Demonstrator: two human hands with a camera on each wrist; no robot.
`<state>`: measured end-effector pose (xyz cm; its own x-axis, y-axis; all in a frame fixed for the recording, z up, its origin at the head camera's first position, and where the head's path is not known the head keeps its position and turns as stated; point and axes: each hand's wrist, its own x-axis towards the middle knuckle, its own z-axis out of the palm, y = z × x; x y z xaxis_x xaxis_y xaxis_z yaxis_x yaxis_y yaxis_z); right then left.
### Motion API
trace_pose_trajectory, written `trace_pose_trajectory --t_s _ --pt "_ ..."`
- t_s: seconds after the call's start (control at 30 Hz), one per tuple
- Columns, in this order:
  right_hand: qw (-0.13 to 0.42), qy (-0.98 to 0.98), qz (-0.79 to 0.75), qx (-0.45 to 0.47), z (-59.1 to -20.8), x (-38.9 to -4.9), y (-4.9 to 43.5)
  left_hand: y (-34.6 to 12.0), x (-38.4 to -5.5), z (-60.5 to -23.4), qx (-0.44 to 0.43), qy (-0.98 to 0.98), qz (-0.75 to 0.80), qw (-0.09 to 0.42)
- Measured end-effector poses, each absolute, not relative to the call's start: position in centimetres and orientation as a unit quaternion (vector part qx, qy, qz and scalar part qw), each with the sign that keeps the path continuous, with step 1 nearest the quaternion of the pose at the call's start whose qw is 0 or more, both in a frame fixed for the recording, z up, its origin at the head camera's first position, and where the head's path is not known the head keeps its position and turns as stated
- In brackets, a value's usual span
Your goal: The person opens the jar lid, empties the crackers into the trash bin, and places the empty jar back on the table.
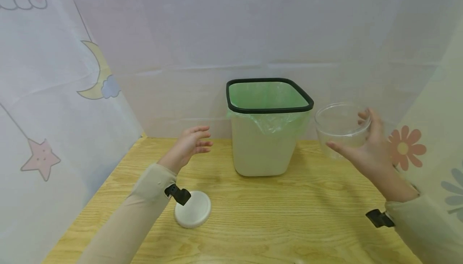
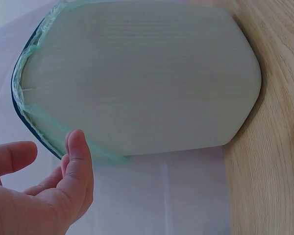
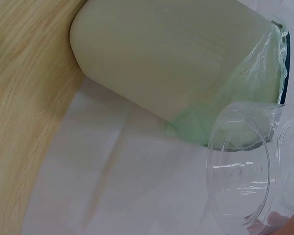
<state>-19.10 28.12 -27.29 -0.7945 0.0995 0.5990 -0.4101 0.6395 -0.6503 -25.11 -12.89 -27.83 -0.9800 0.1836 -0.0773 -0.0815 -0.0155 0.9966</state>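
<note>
My right hand (image 1: 370,151) grips a clear plastic tub (image 1: 340,133) by its side, thumb in front and fingers behind. The tub is held up just right of a trash bin (image 1: 265,147). In the right wrist view the see-through tub (image 3: 240,171) overlaps the bin's lined rim. My left hand (image 1: 188,145) hovers left of the bin with nothing in it, its fingers loosely bent. The left wrist view shows that hand (image 2: 54,191) with thumb and fingers apart, in front of the bin's side. A white round lid (image 1: 193,209) lies on the table below my left forearm.
A light green bag (image 1: 271,123) lines the bin and folds out over its edge under a black rim (image 1: 271,110). The wooden table (image 1: 260,215) meets printed cloth sheets (image 1: 188,55) at the back and on both sides.
</note>
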Motion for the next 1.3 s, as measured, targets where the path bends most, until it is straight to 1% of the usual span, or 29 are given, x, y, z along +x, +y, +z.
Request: trace_pose_trajectory --t_s 0.43,0.83,1.3 --pt "0.308 -0.834 0.446 0.099 -28.0 -18.8 27.7 -13.0 -24.8 -28.1 0.037 0.699 0.709 0.089" --pt "0.278 -0.84 0.456 0.095 -28.6 -18.4 27.5 -13.4 -24.4 -28.6 0.04 0.707 0.7 0.086" --pt "0.264 -0.839 0.464 0.1 -29.3 -18.1 27.3 -13.9 -24.1 -29.4 0.048 0.713 0.694 0.086"
